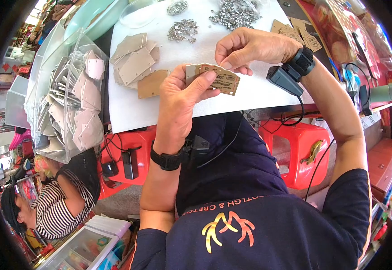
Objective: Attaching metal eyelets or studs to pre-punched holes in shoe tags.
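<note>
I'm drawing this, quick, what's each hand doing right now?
Left hand: closed, holding a brown printed card.
Right hand: curled beside the card; whether it's holding anything can't be told.

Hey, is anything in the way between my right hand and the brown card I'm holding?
Nothing visible is. Your right hand is close by the upper edge of the brown card; whether it touches is unclear. Your left hand holds the card's left part.

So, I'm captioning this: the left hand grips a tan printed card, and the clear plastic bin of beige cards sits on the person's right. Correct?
Not quite: the head view shows the clear plastic bin of beige cards on the person's left. The left hand does grip a tan printed card.
</note>
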Available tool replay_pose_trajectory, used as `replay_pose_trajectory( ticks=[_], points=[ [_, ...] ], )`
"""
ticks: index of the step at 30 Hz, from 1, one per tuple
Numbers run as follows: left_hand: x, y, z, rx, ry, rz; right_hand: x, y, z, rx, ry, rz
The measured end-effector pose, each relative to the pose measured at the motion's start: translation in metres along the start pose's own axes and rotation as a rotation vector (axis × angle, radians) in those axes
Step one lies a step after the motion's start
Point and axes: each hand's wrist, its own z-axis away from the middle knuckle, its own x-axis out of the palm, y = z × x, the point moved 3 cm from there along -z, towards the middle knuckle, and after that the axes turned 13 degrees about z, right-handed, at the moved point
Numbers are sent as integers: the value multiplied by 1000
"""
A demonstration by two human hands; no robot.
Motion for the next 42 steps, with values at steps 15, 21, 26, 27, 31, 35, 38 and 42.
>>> replay_pose_trajectory(
  ticks=[15,21,26,27,31,35,38,42],
  points=[
    [0,1,0,3,-1,-38,0,0,0,15,3,-1],
    [-1,1,-1,18,5,-30,3,-7,4,5,14,20],
    [-3,1,-1,32,33,-44,9,-10,3,-69,13,183],
    [-3,1,-1,35,41,-47,10,-7,3,-68,12,184],
    [-5,-1,-2,61,40,-39,11,-7,3,-224,151,341],
    [-5,-4,-4,76,53,-40,11,-9,5,-263,230,491],
    [-7,-6,-5,91,56,-36,12,-5,5,-263,248,460],
    [-6,-7,-5,112,63,-42,15,-2,7,-201,261,427]
  ],
)
